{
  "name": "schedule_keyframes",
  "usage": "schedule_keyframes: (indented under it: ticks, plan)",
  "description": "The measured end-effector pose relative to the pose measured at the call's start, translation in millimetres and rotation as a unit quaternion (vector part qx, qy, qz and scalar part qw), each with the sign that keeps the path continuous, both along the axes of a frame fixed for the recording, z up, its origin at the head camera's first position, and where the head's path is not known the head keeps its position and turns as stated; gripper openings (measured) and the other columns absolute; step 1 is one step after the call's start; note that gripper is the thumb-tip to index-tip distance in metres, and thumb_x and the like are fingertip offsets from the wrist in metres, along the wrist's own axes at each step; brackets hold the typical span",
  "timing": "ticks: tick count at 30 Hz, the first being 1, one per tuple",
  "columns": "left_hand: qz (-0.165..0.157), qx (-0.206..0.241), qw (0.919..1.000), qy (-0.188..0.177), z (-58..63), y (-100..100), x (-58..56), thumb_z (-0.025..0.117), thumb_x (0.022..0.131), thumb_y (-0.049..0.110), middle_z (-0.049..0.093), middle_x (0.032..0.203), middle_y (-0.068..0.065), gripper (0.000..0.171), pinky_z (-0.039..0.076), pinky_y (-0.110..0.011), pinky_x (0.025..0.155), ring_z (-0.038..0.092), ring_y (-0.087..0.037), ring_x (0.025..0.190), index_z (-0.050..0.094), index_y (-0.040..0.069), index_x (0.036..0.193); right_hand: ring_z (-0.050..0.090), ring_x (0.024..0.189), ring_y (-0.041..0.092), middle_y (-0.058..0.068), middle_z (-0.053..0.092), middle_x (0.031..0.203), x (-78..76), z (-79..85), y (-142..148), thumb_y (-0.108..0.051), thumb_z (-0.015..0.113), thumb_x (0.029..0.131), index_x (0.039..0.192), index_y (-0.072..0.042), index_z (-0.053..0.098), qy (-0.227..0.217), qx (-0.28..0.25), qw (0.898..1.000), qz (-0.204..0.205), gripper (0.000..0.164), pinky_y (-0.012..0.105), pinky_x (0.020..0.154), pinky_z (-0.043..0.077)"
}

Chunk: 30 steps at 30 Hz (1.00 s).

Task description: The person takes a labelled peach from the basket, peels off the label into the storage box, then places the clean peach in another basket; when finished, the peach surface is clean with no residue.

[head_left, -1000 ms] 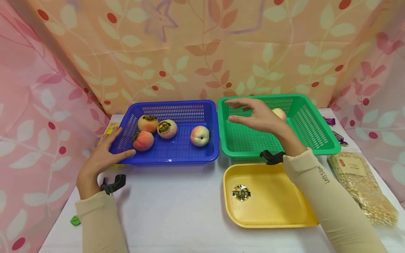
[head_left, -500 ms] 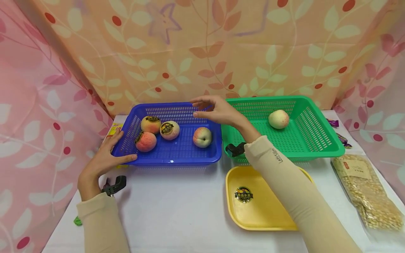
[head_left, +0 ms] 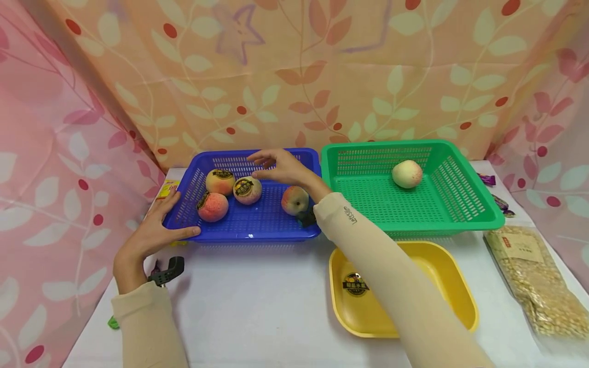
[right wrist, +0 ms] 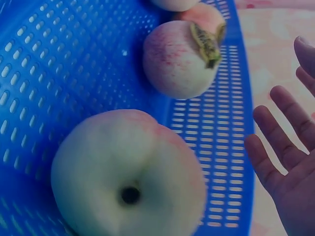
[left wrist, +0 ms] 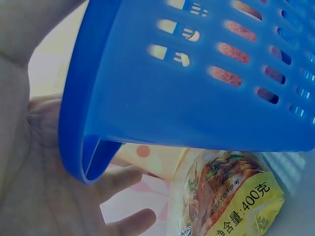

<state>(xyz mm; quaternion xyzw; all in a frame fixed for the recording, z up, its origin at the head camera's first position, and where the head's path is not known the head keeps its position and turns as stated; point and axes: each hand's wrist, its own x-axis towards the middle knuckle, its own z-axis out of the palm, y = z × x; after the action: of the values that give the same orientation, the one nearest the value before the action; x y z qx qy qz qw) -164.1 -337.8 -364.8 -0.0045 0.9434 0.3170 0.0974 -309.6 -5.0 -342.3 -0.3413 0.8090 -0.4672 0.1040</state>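
My left hand (head_left: 146, 231) rests against the left end of the blue basket (head_left: 248, 236), its rim lying between the spread thumb and straight fingers in the left wrist view. Above the basket hovers my right hand (head_left: 281, 167), empty, with fingers apart. Nearest to its fingertips is a pale peach (head_left: 247, 191) with a black-and-gold sticker. An orange-yellow peach (head_left: 220, 182) and a red-pink peach (head_left: 213, 207) sit left of it. Under the right wrist, a pale peach with a red blush (right wrist: 128, 167) is partly hidden by the wrist camera in the head view.
A green basket (head_left: 414, 225) with one pale peach (head_left: 407, 174) stands to the right. In front is a yellow tray (head_left: 442, 276), partly covered by my right sleeve. A bag of grain-like pieces (head_left: 534, 281) lies far right; a yellow packet (left wrist: 246, 201) lies beside the blue basket.
My right hand has moved left from over the green basket to over the blue basket, near the stickered peach. The left hand has stayed at the blue rim.
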Motion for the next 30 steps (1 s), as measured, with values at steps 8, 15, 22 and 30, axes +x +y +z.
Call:
schedule_keyframes:
  ticks: [8, 15, 22, 30]
  plan:
    - [0.002, 0.009, 0.9999, -0.007, 1.1, 1.2, -1.1, 0.077, 0.084, 0.056, -0.015, 0.17, -0.019, 0.114, 0.013, -0.084, 0.109, -0.014, -0.052, 0.154, -0.003, 0.035, 0.163, 0.052, 0.137, 0.033, 0.011, 0.061, 0.144, -12.1, -22.0, -17.2, -0.017, 0.073, 0.095, 0.141, -0.012, 0.061, -0.014, 0.047, 0.998, 0.04, 0.048, 0.047, 0.116, 0.042]
    - [0.004, 0.02, 0.9997, -0.012, 0.8, 0.7, -0.7, 0.077, 0.084, 0.055, -0.016, 0.17, -0.017, 0.114, 0.014, -0.083, 0.11, -0.011, -0.053, 0.154, -0.004, 0.037, 0.162, 0.042, 0.147, 0.027, 0.005, 0.052, 0.153, -10.7, -28.6, -28.8, -0.017, 0.076, 0.092, 0.146, -0.013, 0.056, 0.01, 0.114, 0.992, 0.045, 0.058, 0.042, 0.124, 0.033]
    - [0.003, 0.022, 0.9997, -0.009, 0.0, -1.1, -0.3, 0.078, 0.084, 0.054, -0.011, 0.171, -0.017, 0.114, 0.014, -0.083, 0.111, -0.006, -0.054, 0.154, -0.002, 0.036, 0.163, 0.039, 0.15, 0.023, 0.005, 0.049, 0.157, -14.4, -35.1, -42.3, -0.015, 0.079, 0.088, 0.152, -0.014, 0.05, 0.055, 0.172, 0.983, 0.034, 0.071, 0.039, 0.125, 0.03]
    - [0.007, 0.017, 0.9998, -0.008, 0.6, 1.1, -1.6, 0.078, 0.083, 0.055, -0.008, 0.172, -0.018, 0.114, 0.014, -0.083, 0.111, -0.005, -0.053, 0.155, -0.001, 0.034, 0.163, 0.046, 0.142, 0.022, 0.001, 0.053, 0.152, -16.6, -42.0, -52.9, -0.034, 0.083, 0.085, 0.153, -0.025, 0.049, 0.062, 0.233, 0.971, 0.01, 0.076, 0.058, 0.118, 0.029]
